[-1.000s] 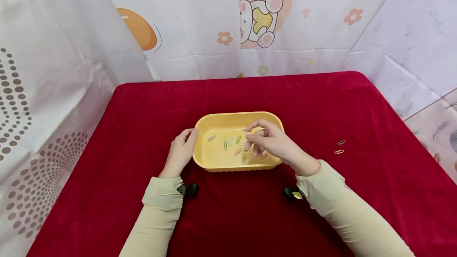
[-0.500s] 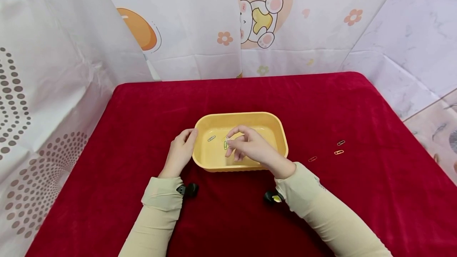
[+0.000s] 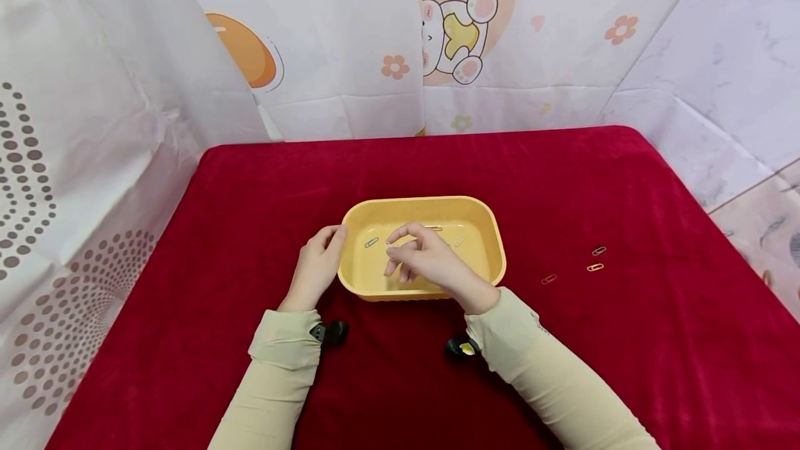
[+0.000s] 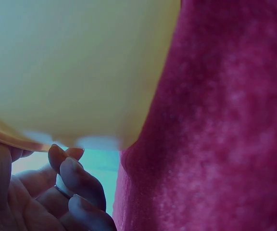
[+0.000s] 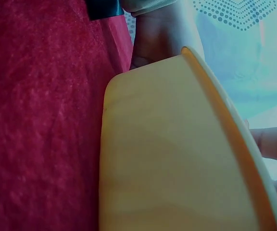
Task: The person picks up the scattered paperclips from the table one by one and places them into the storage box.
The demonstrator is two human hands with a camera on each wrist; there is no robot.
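Note:
A yellow rectangular tray [image 3: 421,295] with rounded corners stands on the red cloth. Its left end is gripped by my left hand [image 3: 315,262], thumb at the rim; the left wrist view shows fingers [image 4: 83,178] curled below the rim. Over the tray's middle is my right hand [image 3: 421,259], thumb and index finger bent close together. A tiny pale spot shows at those fingertips, and I cannot tell whether it is a held thing. Inside lie a blue paper clip [image 3: 371,242], a brownish paper clip [image 3: 433,228] and a pale paper clip [image 3: 460,241]; the right hand hides others.
On the red cloth [image 3: 269,207] right of the tray lie a dark paper clip [image 3: 598,251], a yellow paper clip [image 3: 595,267] and a reddish paper clip [image 3: 548,278]. A printed white curtain [image 3: 350,54] hangs behind the table.
My right hand has moved left across the tray, from its right side to its middle, uncovering clips at the right. The left hand stays at the rim.

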